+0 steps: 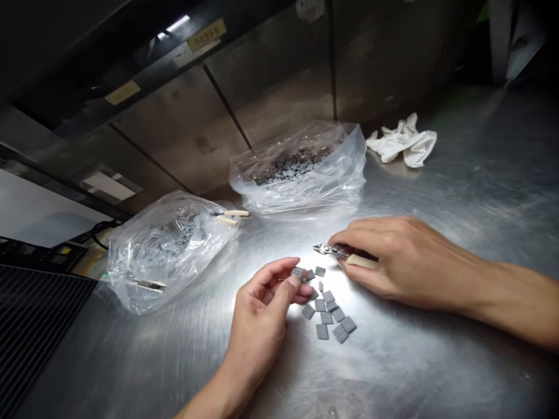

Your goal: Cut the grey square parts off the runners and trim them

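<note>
Between thumb and fingers, my left hand (266, 302) pinches a small grey square piece (297, 272). My right hand (384, 256) is wrapped round cutting pliers (334, 250) with cream handles; their metal tip points left, just above and to the right of the held piece. Several more grey square pieces (326, 318) lie loose on the metal table (419, 361), between and below my hands, some overlapping. The pliers' tip touches none of them.
A clear plastic bag (301, 198) of many grey pieces stands at the back. Another clear bag (148, 256) is at the left, with a second cream-handled tool (236, 213) and a cutter knife (148, 285) beside it. White gloves (406, 139) lie at the back right.
</note>
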Tool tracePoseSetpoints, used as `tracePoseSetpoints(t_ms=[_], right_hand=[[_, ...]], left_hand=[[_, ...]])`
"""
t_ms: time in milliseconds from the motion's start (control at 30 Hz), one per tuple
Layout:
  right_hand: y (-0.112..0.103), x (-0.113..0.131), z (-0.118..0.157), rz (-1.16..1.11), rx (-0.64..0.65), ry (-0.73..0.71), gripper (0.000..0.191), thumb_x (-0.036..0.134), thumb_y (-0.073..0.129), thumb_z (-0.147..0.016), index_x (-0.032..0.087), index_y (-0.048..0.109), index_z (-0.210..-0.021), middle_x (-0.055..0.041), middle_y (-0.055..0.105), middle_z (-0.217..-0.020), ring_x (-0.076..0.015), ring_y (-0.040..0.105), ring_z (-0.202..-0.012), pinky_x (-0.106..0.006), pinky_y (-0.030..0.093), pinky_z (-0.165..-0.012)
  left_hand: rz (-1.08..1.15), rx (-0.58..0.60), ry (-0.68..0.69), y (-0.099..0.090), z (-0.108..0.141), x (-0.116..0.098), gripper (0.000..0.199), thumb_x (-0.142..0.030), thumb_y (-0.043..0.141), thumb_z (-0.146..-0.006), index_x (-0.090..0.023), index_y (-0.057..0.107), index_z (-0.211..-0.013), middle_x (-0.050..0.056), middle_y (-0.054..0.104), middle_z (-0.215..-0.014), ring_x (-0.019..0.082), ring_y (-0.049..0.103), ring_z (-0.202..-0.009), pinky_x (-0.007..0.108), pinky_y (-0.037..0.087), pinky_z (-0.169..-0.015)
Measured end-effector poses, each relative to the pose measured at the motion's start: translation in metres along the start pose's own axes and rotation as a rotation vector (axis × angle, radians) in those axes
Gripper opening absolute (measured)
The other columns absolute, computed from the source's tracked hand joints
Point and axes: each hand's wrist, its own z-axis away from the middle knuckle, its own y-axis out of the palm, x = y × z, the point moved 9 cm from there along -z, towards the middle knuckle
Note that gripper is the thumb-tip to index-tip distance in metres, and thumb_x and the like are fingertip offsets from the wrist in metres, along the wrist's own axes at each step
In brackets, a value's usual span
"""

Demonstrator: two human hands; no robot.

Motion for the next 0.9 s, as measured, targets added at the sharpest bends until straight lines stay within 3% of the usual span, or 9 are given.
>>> tracePoseSetpoints(t_ms=[133,267,533,767,900], right_hand=[[0.011,0.007,-0.005,-0.229,0.103,0.006,0.029,0.009,0.059,-0.084,0.019,0.07,-0.11,-0.0036,0.074,-0.098,-0.0176,0.066,-0.086,-0.029,0.048,-0.079],[0.02,0.017,-0.013,-0.25,0.199,-0.017,0.037,0.006,0.059,-0.083,0.021,0.068,-0.116,-0.0033,0.074,-0.109,-0.0173,0.066,-0.097,-0.03,0.048,-0.088],[0.029,0.014,-0.02,-0.267,0.289,0.01,0.017,0.013,0.061,-0.087,0.022,0.067,-0.1,-0.0002,0.071,-0.093,-0.0154,0.062,-0.081,-0.027,0.044,-0.074],[0.035,0.006,-0.019,-0.33,0.283,0.068,0.01,0.022,0.063,-0.088,0.024,0.067,-0.097,0.0034,0.067,-0.084,-0.0131,0.057,-0.07,-0.027,0.041,-0.064],[0.026,0.005,-0.016,-0.334,0.137,0.025,0.013,0.019,0.062,-0.087,0.022,0.066,-0.099,0.0016,0.066,-0.086,-0.0142,0.058,-0.074,-0.028,0.044,-0.068]], left_hand=[[0.061,0.004,-0.041,-0.007,-0.004,0.005,0.024,-0.028,0.074,-0.086,-0.014,0.07,-0.104,0.006,0.079,-0.09,0.014,0.073,-0.075,0.023,0.058,-0.072],[0.189,0.055,-0.1,-0.008,-0.008,0.01,0.024,-0.029,0.078,-0.083,-0.014,0.071,-0.1,0.007,0.078,-0.086,0.014,0.072,-0.075,0.022,0.057,-0.074],[0.468,0.006,-0.262,-0.015,-0.013,0.017,0.014,-0.008,0.067,-0.088,-0.01,0.076,-0.099,0.013,0.077,-0.097,0.016,0.074,-0.083,0.024,0.061,-0.076],[0.62,0.025,-0.261,-0.014,-0.008,0.019,0.009,-0.002,0.073,-0.082,-0.009,0.075,-0.087,0.007,0.073,-0.084,0.011,0.069,-0.072,0.017,0.058,-0.066],[0.645,0.057,-0.305,-0.01,-0.004,0.019,0.013,-0.002,0.072,-0.083,-0.01,0.077,-0.092,0.009,0.076,-0.088,0.014,0.073,-0.078,0.02,0.061,-0.073]])
